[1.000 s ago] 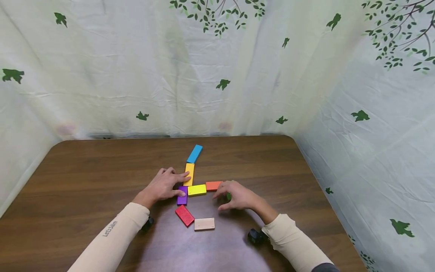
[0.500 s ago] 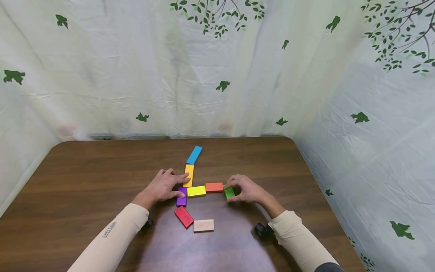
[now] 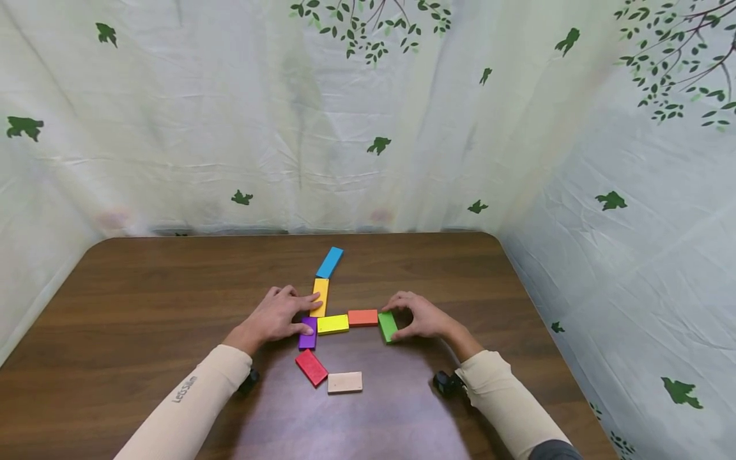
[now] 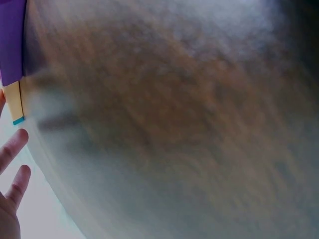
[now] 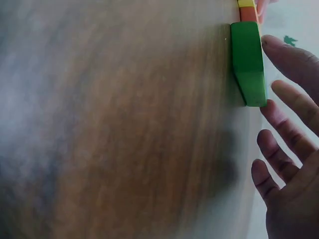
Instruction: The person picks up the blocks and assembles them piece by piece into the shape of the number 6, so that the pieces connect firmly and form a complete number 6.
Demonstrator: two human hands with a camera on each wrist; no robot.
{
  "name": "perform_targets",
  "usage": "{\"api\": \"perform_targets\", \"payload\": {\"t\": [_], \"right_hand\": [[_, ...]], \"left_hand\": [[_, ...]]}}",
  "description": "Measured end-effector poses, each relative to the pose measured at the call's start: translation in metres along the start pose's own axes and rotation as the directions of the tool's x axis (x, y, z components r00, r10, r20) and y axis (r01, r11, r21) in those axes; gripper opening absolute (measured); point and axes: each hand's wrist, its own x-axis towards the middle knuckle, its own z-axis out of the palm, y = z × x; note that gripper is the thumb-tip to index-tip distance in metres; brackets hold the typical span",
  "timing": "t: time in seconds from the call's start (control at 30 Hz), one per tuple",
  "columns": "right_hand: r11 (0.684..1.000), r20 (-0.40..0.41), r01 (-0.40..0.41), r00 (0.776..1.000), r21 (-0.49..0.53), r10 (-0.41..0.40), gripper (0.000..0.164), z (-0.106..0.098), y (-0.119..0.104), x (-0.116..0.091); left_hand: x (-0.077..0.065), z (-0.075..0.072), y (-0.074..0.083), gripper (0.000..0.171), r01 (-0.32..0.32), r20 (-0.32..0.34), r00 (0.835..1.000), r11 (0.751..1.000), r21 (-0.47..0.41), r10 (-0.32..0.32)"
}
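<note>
My left hand [image 3: 282,314] lies with extended fingers over the line of wooden blocks. Its fingertips touch the amber block [image 3: 323,287], and its thumb rests on the purple block [image 3: 307,342]. In the left wrist view the purple block [image 4: 11,42] appears at the upper left edge. My right hand [image 3: 424,319] holds the green block [image 3: 388,327] between thumb and fingers. That block stands at the right end of the orange block [image 3: 363,317], which follows the bright yellow block [image 3: 333,325]. The right wrist view shows the green block [image 5: 247,55] beside the thumb and fingertips.
A blue block [image 3: 329,262] slants beyond the amber one. Nearer me lie a tilted red block [image 3: 312,368] and a plain wood-coloured block [image 3: 345,383]. The brown table [image 3: 172,287] ends at a pale leaf-printed curtain [image 3: 322,115].
My right hand has moved right from the orange block to the green block, which now shows more fully and sits slightly turned at the orange block's end. My left hand has stayed put.
</note>
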Motion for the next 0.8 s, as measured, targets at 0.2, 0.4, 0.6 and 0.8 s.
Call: {"api": "perform_targets", "payload": {"t": [0.2,0.4,0.6,0.8], "right_hand": [[0.998,0.030,-0.007,1.000,0.067,0.005,0.053,0.0019,0.0068,0.0002],[0.994,0.063,-0.029,0.998,0.107,0.022,0.056,0.0002,0.0093,-0.0011],[0.994,0.086,-0.009,0.996,0.109,-0.001,0.058,-0.0026,0.0091,-0.0013],[0.997,0.084,0.021,0.996,0.077,-0.027,0.056,-0.0023,0.0095,0.0008]], "left_hand": [[0.0001,-0.0011,0.0007,0.066,-0.001,0.003,1.000,1.000,-0.002,0.001],[-0.0015,-0.0011,0.0010,0.066,-0.001,-0.001,1.000,1.000,-0.005,0.001],[-0.0017,-0.0023,0.0028,0.065,-0.001,0.006,1.000,1.000,-0.004,0.001],[-0.0012,-0.0013,0.0020,0.065,-0.003,0.001,1.000,1.000,0.006,0.003]]}}
